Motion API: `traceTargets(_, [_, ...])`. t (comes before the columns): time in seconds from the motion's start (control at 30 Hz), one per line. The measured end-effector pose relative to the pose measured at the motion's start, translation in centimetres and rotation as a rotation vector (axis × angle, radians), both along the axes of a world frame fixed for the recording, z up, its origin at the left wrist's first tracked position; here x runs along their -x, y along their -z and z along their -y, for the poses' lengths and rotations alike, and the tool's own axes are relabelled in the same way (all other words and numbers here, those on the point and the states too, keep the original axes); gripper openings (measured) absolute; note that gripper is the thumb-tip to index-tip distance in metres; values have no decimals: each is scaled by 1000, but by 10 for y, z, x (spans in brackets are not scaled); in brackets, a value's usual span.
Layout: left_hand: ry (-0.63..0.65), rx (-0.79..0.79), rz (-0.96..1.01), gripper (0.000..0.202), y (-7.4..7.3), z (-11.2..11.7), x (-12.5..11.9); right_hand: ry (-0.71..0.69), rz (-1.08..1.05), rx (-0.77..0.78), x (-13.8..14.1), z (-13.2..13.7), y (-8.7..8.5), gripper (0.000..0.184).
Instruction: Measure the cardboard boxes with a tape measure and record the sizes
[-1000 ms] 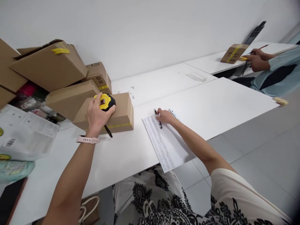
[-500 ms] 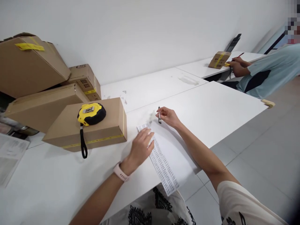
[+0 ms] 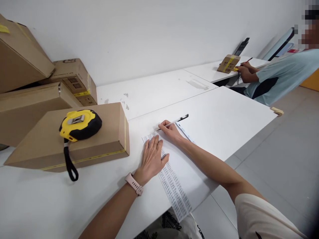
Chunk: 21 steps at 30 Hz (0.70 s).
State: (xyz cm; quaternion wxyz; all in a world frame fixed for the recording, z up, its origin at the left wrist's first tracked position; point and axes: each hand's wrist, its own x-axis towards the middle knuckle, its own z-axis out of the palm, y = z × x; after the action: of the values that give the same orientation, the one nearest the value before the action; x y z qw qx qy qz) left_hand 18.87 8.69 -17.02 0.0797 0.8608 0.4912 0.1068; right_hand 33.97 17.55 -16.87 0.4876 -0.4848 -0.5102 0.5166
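Note:
A sheet of paper (image 3: 175, 186) with dense rows of writing along its left side lies on the white table and overhangs the front edge. My left hand (image 3: 152, 157) rests flat on its upper left part, fingers stretched out. In my right hand (image 3: 170, 130) is a pen (image 3: 178, 119), pinched between the fingers, its tip near the sheet's top edge. To the left, a yellow and black tape measure (image 3: 81, 124) with a black wrist strap sits on a closed cardboard box (image 3: 99, 146) sealed with yellow tape.
More cardboard boxes (image 3: 72, 79) are stacked at the back left against the wall. At the far right, a person in a light blue shirt (image 3: 286, 74) works at another table with a small taped box (image 3: 228, 63). A tan clip-like piece (image 3: 277, 112) sits at the table's right corner.
My right hand has brought the pen down from upright to a slanted writing hold at the paper's top. The left hand has flattened onto the sheet. My view has shifted slightly right.

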Motion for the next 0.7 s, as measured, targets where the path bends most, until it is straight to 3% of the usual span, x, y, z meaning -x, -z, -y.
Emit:
traceTargets(0.3, [5, -29, 6, 60, 3, 0, 0, -79, 69, -74, -4, -3, 7, 33])
traceTargets(0.5, [9, -48, 20, 58, 5, 1, 0, 13, 419, -202, -2, 4, -1, 20])
traceTargets(0.7, [5, -18, 0, 61, 2, 2, -1, -43, 501, -234, -2, 5, -1, 18])
